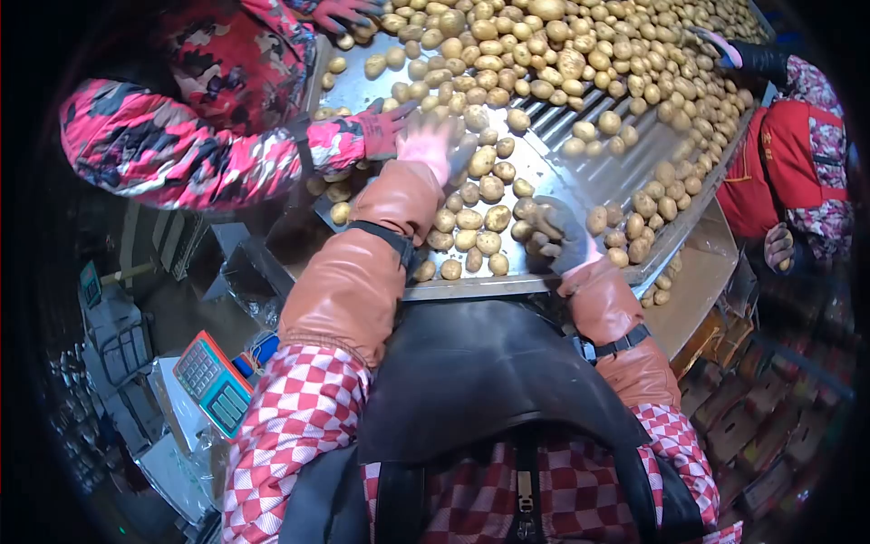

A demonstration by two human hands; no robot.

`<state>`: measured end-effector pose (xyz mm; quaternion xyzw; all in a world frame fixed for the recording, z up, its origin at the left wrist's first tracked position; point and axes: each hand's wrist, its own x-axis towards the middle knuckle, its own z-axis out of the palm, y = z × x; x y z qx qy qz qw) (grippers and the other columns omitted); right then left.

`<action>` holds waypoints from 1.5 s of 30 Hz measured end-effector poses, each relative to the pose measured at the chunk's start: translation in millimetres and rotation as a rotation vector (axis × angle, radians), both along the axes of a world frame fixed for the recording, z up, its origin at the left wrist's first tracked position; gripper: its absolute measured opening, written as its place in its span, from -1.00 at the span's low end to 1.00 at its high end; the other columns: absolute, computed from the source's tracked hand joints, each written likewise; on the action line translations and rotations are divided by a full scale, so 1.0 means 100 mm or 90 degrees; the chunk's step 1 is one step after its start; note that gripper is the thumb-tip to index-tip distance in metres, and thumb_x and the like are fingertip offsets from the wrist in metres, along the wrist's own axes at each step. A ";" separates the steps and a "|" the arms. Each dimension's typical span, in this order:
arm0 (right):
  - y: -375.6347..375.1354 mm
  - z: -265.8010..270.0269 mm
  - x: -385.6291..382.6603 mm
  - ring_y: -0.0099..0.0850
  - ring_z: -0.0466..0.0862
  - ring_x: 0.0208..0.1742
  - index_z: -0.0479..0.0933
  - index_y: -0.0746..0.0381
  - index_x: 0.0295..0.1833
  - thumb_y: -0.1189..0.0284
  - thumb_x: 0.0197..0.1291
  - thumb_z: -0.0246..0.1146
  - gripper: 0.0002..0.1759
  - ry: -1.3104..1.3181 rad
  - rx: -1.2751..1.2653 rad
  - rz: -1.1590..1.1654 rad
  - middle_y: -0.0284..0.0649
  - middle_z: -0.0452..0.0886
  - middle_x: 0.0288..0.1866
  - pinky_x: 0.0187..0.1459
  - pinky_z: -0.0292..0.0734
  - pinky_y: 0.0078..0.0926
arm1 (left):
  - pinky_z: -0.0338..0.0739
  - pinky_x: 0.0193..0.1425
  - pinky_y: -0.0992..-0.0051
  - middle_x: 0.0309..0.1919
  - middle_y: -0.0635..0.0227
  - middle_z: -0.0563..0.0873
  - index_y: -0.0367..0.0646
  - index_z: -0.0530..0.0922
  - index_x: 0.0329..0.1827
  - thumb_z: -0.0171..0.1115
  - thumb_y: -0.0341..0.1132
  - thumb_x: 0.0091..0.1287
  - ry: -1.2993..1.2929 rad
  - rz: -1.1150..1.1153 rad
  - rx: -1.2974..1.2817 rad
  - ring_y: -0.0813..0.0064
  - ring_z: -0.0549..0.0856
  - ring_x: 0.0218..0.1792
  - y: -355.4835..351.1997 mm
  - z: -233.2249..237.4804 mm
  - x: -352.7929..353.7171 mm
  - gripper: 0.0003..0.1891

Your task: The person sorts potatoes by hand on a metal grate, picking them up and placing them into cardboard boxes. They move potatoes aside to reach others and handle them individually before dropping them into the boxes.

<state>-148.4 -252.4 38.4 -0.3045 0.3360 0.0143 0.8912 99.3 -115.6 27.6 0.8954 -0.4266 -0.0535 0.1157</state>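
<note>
Many small yellow-brown potatoes [490, 188] lie on a metal sorting table [544, 172]. My left hand [435, 143], in a pink and grey glove, reaches over the potatoes at the left side. It is blurred by motion, but its fingers look stretched out and apart. My right hand [564, 234], in a grey glove, is near the front edge among potatoes. Its fingers are bent loosely towards the left, beside a few potatoes, and I see nothing firmly held. A loose cluster of potatoes lies between my two hands.
A co-worker's gloved hand [385, 127] is close beside my left hand. Another person in a red apron [787, 154] stands at the right. A large potato heap [580, 45] covers the far side. A cardboard box [702, 272] sits below the right edge; a calculator [213, 381] is lower left.
</note>
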 end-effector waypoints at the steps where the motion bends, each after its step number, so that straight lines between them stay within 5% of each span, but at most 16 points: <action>1: -0.07 0.02 -0.17 -0.62 0.42 -0.40 0.39 0.15 0.31 0.16 0.26 0.26 -0.44 0.104 -0.042 -0.082 -0.38 0.50 -0.31 -0.62 0.16 -0.78 | 0.11 0.50 -0.08 0.46 0.03 0.33 0.10 0.38 0.45 0.24 0.24 0.21 0.013 -0.056 0.136 -0.04 0.26 0.47 0.05 0.04 -0.12 -0.23; 3: -0.32 -0.24 -0.58 -0.62 0.36 -0.50 0.41 0.17 0.26 0.17 0.26 0.27 -0.47 -0.122 0.106 -0.083 -0.35 0.52 -0.32 -0.65 0.13 -0.76 | 0.08 0.53 -0.07 0.48 0.00 0.27 0.12 0.36 0.44 0.31 0.17 0.19 0.020 -0.118 -0.022 -0.07 0.24 0.49 0.37 -0.36 -0.46 -0.24; 5: -0.27 0.01 -0.79 -0.66 0.26 -0.54 0.40 0.21 0.23 0.27 0.37 0.18 -0.60 0.064 0.100 -0.248 -0.52 0.19 -0.59 -0.73 -0.02 -0.81 | 0.17 0.51 -0.02 0.46 -0.04 0.26 0.11 0.38 0.41 0.35 0.07 0.19 0.081 -0.169 -0.019 -0.11 0.27 0.46 0.66 -0.23 -0.64 -0.29; 11: -0.31 0.17 -0.90 -0.64 0.26 -0.59 0.42 0.13 0.20 0.19 0.40 0.14 -0.63 0.115 0.082 -0.313 -0.28 0.44 -0.31 -0.72 0.04 -0.76 | 0.30 0.43 0.06 0.31 0.04 0.47 -0.04 0.42 0.38 0.28 -0.05 0.30 0.008 0.020 0.010 -0.08 0.36 0.39 1.18 -0.19 -0.63 -0.40; 13: -0.51 0.02 -1.11 -0.61 0.28 -0.59 0.41 0.15 0.21 0.16 0.41 0.10 -0.61 -0.123 0.226 -0.276 -0.27 0.44 -0.31 -0.72 0.10 -0.71 | 0.30 0.41 0.06 0.29 0.10 0.51 -0.03 0.46 0.34 0.27 -0.04 0.31 0.021 0.082 0.064 -0.05 0.38 0.37 1.33 -0.14 -0.66 -0.44; 16: -0.92 -0.18 -1.69 -0.50 0.49 -0.43 0.43 0.22 0.21 0.15 0.41 0.10 -0.57 -0.370 0.228 -0.437 -0.19 0.51 -0.08 -0.55 0.45 -0.56 | 0.37 0.31 0.05 0.18 0.12 0.58 0.01 0.50 0.30 0.20 -0.02 0.33 -0.002 0.074 0.048 0.02 0.44 0.31 1.59 -0.24 -0.52 -0.49; 18: -1.00 -0.15 -2.07 -0.33 0.63 -0.17 0.38 0.23 0.33 0.15 0.39 0.11 -0.48 -0.252 0.205 -0.742 -0.10 0.52 0.17 -0.35 0.63 -0.47 | 0.38 0.31 0.08 0.16 0.14 0.59 -0.02 0.56 0.23 0.22 -0.07 0.31 0.065 0.213 0.078 0.07 0.46 0.30 1.46 -0.09 -0.48 -0.54; 21: -0.97 0.00 -2.10 -0.21 0.63 0.03 0.32 0.23 0.43 0.10 0.38 0.11 -0.37 -0.173 0.054 -0.751 -0.05 0.46 0.34 -0.21 0.69 -0.40 | 0.26 0.44 0.12 0.21 0.18 0.58 0.02 0.57 0.22 0.23 -0.14 0.30 -0.097 0.102 -0.062 0.12 0.44 0.34 1.14 -0.12 -0.36 -0.58; 24: -1.29 -1.13 -2.39 -0.29 0.60 0.07 0.27 0.19 0.48 0.02 0.48 -0.03 -0.37 -0.148 -0.106 -0.465 -0.12 0.42 0.43 -0.25 0.63 -0.33 | 0.22 0.49 0.15 0.32 0.16 0.53 0.13 0.49 0.34 0.25 -0.18 0.32 0.025 0.113 -0.007 0.06 0.40 0.40 0.63 -0.23 0.24 -0.51; 26: -0.97 -0.57 -1.74 -0.28 0.58 0.05 0.28 0.18 0.49 0.08 0.51 -0.06 -0.41 -0.260 0.062 -0.249 -0.14 0.39 0.46 -0.16 0.60 -0.27 | 0.23 0.52 0.16 0.41 0.10 0.42 0.13 0.39 0.45 0.32 -0.06 0.28 0.035 0.209 0.011 0.00 0.35 0.44 0.32 -0.09 0.42 -0.36; 28: -0.55 -0.11 -1.09 -0.36 0.57 -0.04 0.32 0.14 0.48 0.06 0.47 0.05 -0.40 0.016 -0.095 -0.384 -0.17 0.57 0.20 -0.12 0.54 -0.48 | 0.14 0.59 0.20 0.56 0.02 0.15 0.15 0.25 0.55 0.37 0.19 0.16 0.237 0.274 -0.005 -0.05 0.16 0.55 0.18 -0.15 0.48 -0.11; 29: -0.57 -0.19 -1.09 -0.34 0.60 -0.05 0.32 0.16 0.47 0.10 0.46 0.08 -0.41 0.002 -0.048 -0.317 -0.15 0.55 0.25 -0.11 0.56 -0.49 | 0.15 0.58 0.21 0.60 0.08 0.05 0.23 0.26 0.54 0.32 0.24 0.18 0.077 0.069 0.387 -0.10 0.12 0.55 0.16 -0.45 0.53 -0.14; 35: -0.40 0.03 -0.75 -0.38 0.67 -0.12 0.33 0.20 0.44 0.13 0.39 0.19 -0.38 0.143 -0.166 -0.118 -0.12 0.60 0.12 -0.18 0.63 -0.52 | 0.04 0.47 -0.23 0.53 0.25 0.22 0.25 0.44 0.41 0.33 0.13 0.20 0.094 0.031 0.123 0.05 0.11 0.55 1.23 -0.20 -0.56 -0.33; 39: -0.39 0.01 -0.41 -0.42 0.67 -0.14 0.37 0.26 0.39 0.28 0.39 0.21 -0.46 0.176 -0.205 0.003 -0.15 0.61 0.05 -0.23 0.62 -0.57 | 0.14 0.43 -0.15 0.40 0.13 0.37 0.10 0.46 0.37 0.28 0.07 0.26 -0.018 0.224 0.081 0.03 0.30 0.43 1.32 -0.24 -0.84 -0.38; 41: -0.43 -0.16 -0.25 -0.43 0.68 -0.13 0.42 0.25 0.36 0.36 0.39 0.21 -0.53 0.121 -0.203 0.084 -0.21 0.64 0.02 -0.22 0.62 -0.56 | 0.05 0.48 -0.20 0.41 0.16 0.36 0.08 0.42 0.40 0.25 0.04 0.29 0.005 0.029 0.068 0.07 0.25 0.48 1.24 -0.10 -1.03 -0.38; 45: -0.12 -0.04 0.20 -0.54 0.69 -0.11 0.57 0.16 0.24 0.39 0.37 0.23 -0.65 -0.038 -0.720 0.287 -0.24 0.75 -0.10 -0.14 0.59 -0.56 | 0.01 0.51 -0.16 0.38 0.23 0.41 0.06 0.43 0.39 0.30 0.10 0.24 0.037 -0.057 0.018 0.12 0.31 0.45 1.51 -0.18 -0.89 -0.33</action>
